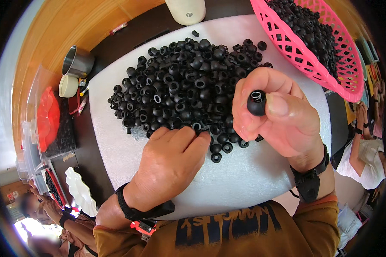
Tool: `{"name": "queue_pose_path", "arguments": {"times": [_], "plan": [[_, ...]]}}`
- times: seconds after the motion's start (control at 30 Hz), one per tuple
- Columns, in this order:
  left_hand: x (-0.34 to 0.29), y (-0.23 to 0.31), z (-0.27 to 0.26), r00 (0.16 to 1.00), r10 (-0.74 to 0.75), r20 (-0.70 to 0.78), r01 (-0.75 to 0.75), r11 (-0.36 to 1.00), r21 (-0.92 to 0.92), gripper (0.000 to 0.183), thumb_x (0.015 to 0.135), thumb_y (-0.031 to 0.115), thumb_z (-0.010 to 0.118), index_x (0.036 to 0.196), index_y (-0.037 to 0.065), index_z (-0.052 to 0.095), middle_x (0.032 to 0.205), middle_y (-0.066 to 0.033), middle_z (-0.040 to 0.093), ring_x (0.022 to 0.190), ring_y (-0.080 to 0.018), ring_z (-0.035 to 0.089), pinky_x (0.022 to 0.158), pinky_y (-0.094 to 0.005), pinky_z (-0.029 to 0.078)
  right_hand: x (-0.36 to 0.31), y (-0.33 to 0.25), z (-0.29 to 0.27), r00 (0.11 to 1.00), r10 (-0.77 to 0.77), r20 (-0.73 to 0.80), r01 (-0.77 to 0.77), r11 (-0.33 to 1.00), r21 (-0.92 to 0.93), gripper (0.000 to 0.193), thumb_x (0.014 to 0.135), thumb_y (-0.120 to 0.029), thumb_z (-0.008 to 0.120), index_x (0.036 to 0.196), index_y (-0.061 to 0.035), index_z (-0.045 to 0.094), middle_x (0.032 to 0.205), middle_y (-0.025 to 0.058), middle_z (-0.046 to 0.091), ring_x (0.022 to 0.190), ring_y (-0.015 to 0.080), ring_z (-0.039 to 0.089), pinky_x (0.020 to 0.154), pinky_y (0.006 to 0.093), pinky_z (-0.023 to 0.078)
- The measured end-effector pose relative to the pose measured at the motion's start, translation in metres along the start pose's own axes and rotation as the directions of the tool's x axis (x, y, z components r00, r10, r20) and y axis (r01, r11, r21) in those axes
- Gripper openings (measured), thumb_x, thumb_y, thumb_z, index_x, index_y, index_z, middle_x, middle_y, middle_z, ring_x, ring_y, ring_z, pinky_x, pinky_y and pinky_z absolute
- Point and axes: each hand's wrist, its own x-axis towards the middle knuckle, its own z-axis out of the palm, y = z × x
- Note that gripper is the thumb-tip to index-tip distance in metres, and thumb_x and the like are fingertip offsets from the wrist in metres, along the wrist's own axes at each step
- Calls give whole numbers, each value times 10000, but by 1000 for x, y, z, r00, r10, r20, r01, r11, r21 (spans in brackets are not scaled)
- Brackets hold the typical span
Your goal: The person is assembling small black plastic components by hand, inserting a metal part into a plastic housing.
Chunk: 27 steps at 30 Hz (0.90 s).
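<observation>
Dark tabletop shows around a white foam sheet filling the middle of the frame, as I see it in the head view. Over the sheet's upper half spreads a heap of small black rounded pieces, many with holes. At the upper right of the frame, a pink lattice basket holds many more. A metal cup stands at the upper left, beside a cream container. Right of centre, the person's right hand is raised, thumb and bent fingers gripping one black piece. Just below centre, the left hand rests at the heap's lower edge, fingers bent; their tips are partly hidden, so I cannot tell whether they grip anything
</observation>
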Motion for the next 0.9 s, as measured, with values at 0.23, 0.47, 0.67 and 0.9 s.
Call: {"name": "queue_pose_path", "arguments": {"times": [0.23,0.47,0.67,0.9], "plan": [[-13,1,-12,997,-58,56,63,993,-96,234,644,5,677,864,44,608,684,-35,488,579,-202,503,526,-320,381,3,-2,2,1000,4,17,-4,1000,12,291,827,-254,607,936,8,541,709,113,546,559,176,507,505,289,424],[5,-1,-4,998,-26,-56,26,1000,16,243,648,10,658,883,47,612,668,-32,462,569,-193,493,529,-315,377,1,-3,3,1000,20,-12,-20,1000,1,307,811,-255,630,912,23,546,714,114,562,573,167,525,509,283,424],[14,3,11,1000,25,-11,-21,970,243,242,688,105,568,923,55,597,728,-20,447,616,-161,498,591,-306,371,-1,-3,6,999,42,-4,-42,999,-3,292,797,-238,649,904,18,558,737,103,578,607,161,547,548,268,435],[11,7,-1,1000,13,-26,-8,983,185,224,673,89,602,896,67,589,731,-20,458,629,-159,504,592,-308,376,-6,-5,11,976,215,13,-216,976,24,212,758,-137,696,898,-10,600,799,66,610,677,130,592,622,255,482]]}}
